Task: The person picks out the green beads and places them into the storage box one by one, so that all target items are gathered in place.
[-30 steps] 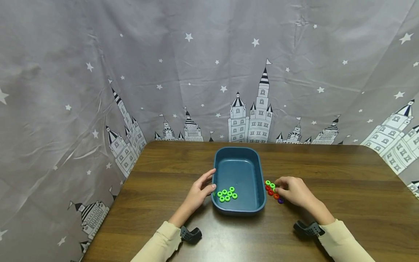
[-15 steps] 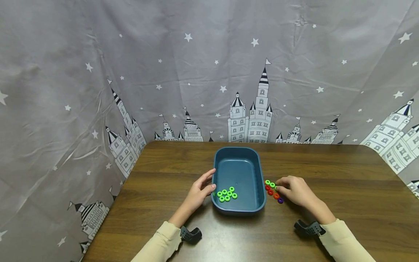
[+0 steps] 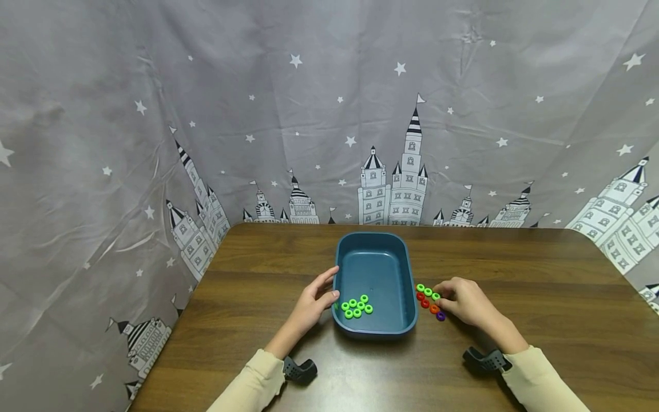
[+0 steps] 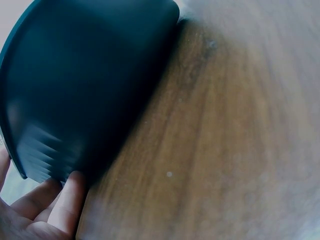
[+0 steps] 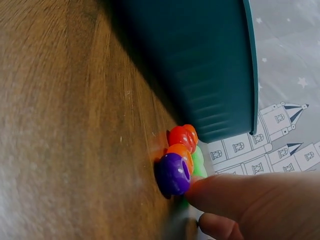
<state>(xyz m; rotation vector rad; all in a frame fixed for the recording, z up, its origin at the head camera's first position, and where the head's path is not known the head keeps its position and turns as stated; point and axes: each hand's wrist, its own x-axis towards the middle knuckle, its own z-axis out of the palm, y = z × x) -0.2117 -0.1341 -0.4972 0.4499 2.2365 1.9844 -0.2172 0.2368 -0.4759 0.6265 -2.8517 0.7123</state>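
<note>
A dark blue plastic bin (image 3: 378, 333) stands on the table, with several small green rings (image 3: 352, 303) at its near left inside. My left hand (image 3: 312, 297) holds the bin's left side, thumb and index fingertip at the rim; in the left wrist view, other fingers (image 4: 70, 200) rest against the outer wall. Right of the bin, my right hand (image 3: 463, 300) pinches the nearest green ring (image 3: 436, 296) of a short row of three. Beside that row lie two red rings (image 3: 425, 304), an orange ring (image 3: 435, 309) and a purple ring (image 5: 174, 172). The right thumb (image 5: 220, 192) comes close to the purple ring.
The brown wooden table (image 3: 556, 286) extends on both sides of the bin. A grey curtain (image 3: 309, 114) printed with castles and stars hangs behind it. Black wrist straps (image 3: 486, 359) sit by the cream sleeves.
The green ring at the right fingertips has shifted slightly right and now shows more fully, at the end of the green row. The left hand and the bin stay in place.
</note>
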